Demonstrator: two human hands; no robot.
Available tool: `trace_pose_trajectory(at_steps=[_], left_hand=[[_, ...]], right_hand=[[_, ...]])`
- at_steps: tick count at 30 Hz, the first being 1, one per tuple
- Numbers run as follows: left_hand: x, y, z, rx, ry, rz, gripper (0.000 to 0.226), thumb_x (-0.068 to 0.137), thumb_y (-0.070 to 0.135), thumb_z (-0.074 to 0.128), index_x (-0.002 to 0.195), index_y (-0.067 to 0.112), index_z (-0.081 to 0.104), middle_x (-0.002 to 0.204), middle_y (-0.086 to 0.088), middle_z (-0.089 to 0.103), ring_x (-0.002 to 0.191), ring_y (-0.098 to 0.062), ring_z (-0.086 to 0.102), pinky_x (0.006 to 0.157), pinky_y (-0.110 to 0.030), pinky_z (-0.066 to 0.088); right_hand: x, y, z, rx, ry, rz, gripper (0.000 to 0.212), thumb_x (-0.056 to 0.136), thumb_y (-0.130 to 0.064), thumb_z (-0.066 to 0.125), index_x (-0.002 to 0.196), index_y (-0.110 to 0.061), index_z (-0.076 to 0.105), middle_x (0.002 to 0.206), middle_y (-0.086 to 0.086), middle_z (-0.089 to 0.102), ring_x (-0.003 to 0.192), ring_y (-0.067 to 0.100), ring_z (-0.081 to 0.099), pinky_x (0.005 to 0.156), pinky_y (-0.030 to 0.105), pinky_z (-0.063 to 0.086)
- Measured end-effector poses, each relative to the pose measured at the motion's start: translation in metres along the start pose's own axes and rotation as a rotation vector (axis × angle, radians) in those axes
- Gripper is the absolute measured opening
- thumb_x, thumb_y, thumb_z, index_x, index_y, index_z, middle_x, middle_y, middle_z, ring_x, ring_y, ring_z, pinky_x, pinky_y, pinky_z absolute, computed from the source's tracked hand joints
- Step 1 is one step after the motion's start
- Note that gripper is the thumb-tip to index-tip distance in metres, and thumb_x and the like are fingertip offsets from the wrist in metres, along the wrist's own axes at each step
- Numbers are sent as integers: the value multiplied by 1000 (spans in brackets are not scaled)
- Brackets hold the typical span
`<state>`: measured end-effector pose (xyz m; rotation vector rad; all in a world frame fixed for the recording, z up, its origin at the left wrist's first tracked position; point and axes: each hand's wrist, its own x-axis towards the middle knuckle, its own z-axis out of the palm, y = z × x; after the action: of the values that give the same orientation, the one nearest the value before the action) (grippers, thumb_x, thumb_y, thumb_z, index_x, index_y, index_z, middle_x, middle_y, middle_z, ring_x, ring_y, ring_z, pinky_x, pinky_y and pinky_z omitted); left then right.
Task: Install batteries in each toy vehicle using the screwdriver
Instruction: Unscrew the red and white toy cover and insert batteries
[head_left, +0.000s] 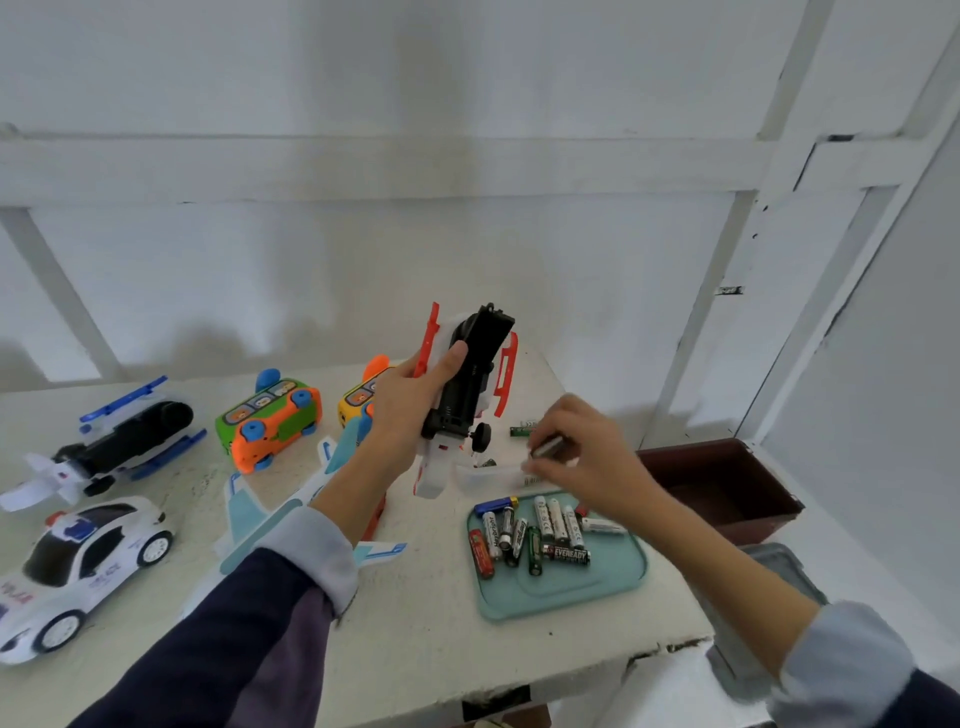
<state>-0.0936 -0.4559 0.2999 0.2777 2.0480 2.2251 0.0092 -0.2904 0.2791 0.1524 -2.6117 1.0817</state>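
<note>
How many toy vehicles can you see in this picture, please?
7: a red helicopter in the left hand, a blue helicopter, a police car, a green bus, a yellow bus partly hidden, a plane, and a red-orange toy under the forearm.

The toy helicopter (467, 384) held up is white with red-orange skids and a black underside. A second helicopter (124, 436) is black and white with blue skids. The police car (78, 566) is white with dark windows and a blue-and-red roof light. One toy bus (267, 421) is green and orange with blue wheels; another (358, 400) is yellow and orange. The toy plane (291, 504) is white and pale blue. The tray (582, 592) is teal, its batteries (535, 535) silver, black, red, green and blue. The box (722, 483) is dark brown. Both sleeves are navy with pale blue cuffs.
</note>
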Motion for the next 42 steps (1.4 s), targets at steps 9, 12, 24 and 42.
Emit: trace_pose_trajectory(at_steps=[9,12,24,42], left_hand=[[1,6,19,-59,-3,-47,25,83,40,69,79,16,66,68,-2,69,61,-19,66,57,-29,55],[-1,9,26,-76,-9,-53,22,83,38,70,73,19,65,56,5,65,52,-12,64,49,-23,52],[-1,7,36,-80,7,-60,17,83,37,71,76,22,67,57,7,66,53,-7,64,52,-20,51],[-8,10,47,-72,19,-34,17,84,37,68,79,22,64,50,11,63,45,-1,60,43,-14,46]], right_hand=[[38,-45,-9,15,293,-198,17,78,0,69,87,-11,59,79,-10,51,68,3,52,64,11,43],[47,-42,1,-68,333,-231,16,71,2,73,75,-8,61,78,-7,53,65,14,53,60,22,45],[43,-27,2,-70,251,-267,12,75,1,70,86,-1,67,83,7,62,62,-1,48,68,7,41],[33,-20,5,-151,428,-436,11,73,3,67,66,0,59,74,11,58,64,22,53,59,25,43]])
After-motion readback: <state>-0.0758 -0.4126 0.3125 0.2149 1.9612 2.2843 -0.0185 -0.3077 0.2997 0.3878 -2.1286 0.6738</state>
